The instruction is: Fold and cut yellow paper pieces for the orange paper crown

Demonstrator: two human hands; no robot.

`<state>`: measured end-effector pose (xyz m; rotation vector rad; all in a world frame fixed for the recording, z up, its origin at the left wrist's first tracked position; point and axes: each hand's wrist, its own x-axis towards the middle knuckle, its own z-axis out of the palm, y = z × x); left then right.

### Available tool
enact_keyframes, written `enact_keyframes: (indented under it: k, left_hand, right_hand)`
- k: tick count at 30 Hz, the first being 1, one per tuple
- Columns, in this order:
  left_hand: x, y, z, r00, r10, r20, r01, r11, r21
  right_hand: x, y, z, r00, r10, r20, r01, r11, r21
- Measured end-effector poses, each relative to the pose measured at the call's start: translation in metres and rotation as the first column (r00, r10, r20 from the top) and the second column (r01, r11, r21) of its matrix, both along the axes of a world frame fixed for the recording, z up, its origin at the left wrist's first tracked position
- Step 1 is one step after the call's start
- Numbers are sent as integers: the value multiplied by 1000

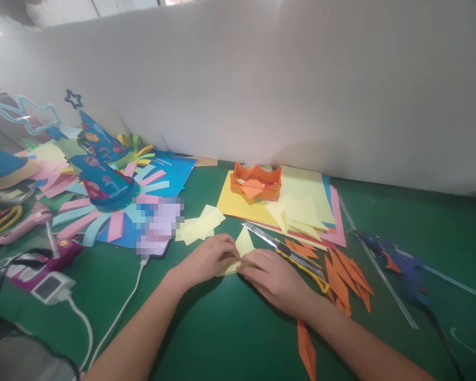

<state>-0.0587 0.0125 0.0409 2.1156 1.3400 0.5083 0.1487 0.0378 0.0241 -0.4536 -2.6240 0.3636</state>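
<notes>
A small sheet of pale yellow paper (244, 243), folded to a point at its far end, lies on the green table between my hands. My left hand (210, 259) pinches its left side with fingers drawn together. From the right, my right hand (272, 275) presses and grips the same paper, its fingertips almost meeting those of the left. Just beyond my right hand lies a utility knife (289, 251) with a yellow handle and its blade out. Several folded orange paper pieces (343, 278) are scattered by my right forearm.
An orange paper crown (256, 181) sits on stacked coloured paper (309, 185). Loose yellow slips (200, 225) and a charging phone (158, 230) are to the left. Decorated cone hats (103, 177), a power strip (43, 280) and a pink glue gun (27, 225) stand farther left; a blue glue gun (400, 264) lies right.
</notes>
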Motion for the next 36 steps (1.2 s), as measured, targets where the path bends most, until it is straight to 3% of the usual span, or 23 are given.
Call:
enact_keyframes:
  k: [3, 19, 29, 36]
  left_hand:
    - [1, 0, 2, 1000, 1, -3, -1, 1000, 12]
    - [-5, -5, 8, 998, 3, -61, -9, 996, -87]
    - [-6, -6, 8, 998, 6, -58, -11, 996, -93]
    - [-5, -7, 8, 999, -4, -50, 2, 999, -54]
  right_hand:
    - [-4, -2, -3, 996, 61, 60, -63, 998, 32]
    - [-3, 0, -10, 995, 61, 81, -61, 998, 5]
    - [5, 6, -3, 998, -12, 65, 17, 997, -81]
    - [14, 10, -5, 997, -35, 67, 39, 998, -56]
